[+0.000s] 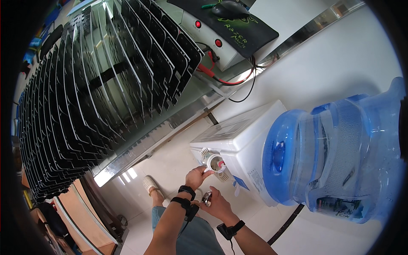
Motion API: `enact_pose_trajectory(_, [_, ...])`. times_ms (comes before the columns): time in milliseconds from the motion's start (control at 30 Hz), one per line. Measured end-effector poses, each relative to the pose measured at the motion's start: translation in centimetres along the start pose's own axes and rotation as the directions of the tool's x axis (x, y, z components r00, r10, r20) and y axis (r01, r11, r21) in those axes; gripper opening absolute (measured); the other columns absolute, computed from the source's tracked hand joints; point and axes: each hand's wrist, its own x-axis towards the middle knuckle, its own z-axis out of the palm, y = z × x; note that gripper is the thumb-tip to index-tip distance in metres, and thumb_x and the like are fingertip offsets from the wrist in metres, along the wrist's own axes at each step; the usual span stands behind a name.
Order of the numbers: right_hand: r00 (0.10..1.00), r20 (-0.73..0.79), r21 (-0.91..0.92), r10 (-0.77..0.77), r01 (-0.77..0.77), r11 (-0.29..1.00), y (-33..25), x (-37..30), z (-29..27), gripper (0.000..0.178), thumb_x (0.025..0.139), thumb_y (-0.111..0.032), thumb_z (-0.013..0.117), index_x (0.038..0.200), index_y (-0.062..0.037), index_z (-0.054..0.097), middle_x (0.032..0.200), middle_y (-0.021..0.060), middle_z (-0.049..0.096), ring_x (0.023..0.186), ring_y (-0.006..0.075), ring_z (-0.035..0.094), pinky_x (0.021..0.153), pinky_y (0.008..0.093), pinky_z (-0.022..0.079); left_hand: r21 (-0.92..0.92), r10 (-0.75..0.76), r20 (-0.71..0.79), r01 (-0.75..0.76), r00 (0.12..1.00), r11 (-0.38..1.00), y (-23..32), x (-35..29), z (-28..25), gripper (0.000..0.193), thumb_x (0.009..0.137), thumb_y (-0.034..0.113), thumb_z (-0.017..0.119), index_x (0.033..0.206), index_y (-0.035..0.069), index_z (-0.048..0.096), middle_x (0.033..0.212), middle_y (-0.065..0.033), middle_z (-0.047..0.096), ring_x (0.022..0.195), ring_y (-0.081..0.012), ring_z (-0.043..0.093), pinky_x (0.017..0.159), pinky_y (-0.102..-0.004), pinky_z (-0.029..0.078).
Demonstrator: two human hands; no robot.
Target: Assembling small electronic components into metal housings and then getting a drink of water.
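Note:
My left hand (196, 177) is closed on the handle side of a white mug (211, 160), held at the front of a white water dispenser (255, 157). The mug's mouth faces up, and a small red part (221, 164), perhaps a tap lever, shows at its rim. What is inside the mug is too small to make out. Below and to the right, my right hand (217, 205) is closed around a small round shiny lid-like piece (207, 198), apart from the mug. Black straps with cables sit on both wrists.
A large blue water bottle (331, 148) sits on the dispenser at right. At upper left, a rack of thin black panels (106, 76) stands on a glass-topped table (140, 151). A white box with red switches (208, 32), red and black cables (231, 81) and a mouse (230, 9) are beyond.

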Motion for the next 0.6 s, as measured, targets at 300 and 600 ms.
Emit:
enact_pose_trajectory(300, [0.999, -0.022, 0.038, 0.037, -0.036, 0.999, -0.1, 0.3, -1.4, 0.107, 0.075, -0.041, 0.072, 0.147, 0.0006, 0.004, 0.116, 0.0199, 0.054, 0.095, 0.0281, 0.063, 0.078, 0.0384, 0.052, -0.010, 0.026, -0.011, -0.027, 1.000, 1.000, -0.1, -0.1, -0.2, 0.047, 0.084, 0.055, 0.059, 0.091, 0.009, 0.066, 0.080, -0.0129, 0.064, 0.074, -0.0316, 0.061, 0.065, -0.0392, 0.046])
enact_pose_trajectory(600, [0.998, -0.036, 0.089, 0.043, -0.039, 0.995, 0.0, 0.2, -1.4, 0.083, 0.076, -0.042, 0.071, 0.134, -0.0004, 0.028, 0.116, 0.0213, 0.056, 0.099, 0.0317, 0.063, 0.078, 0.0422, 0.052, -0.007, -0.004, 0.011, 0.004, 1.000, 1.000, 0.0, 0.0, -0.1, 0.050, 0.083, 0.060, 0.057, 0.091, 0.012, 0.066, 0.082, -0.0111, 0.066, 0.076, -0.0325, 0.063, 0.065, -0.0420, 0.047])
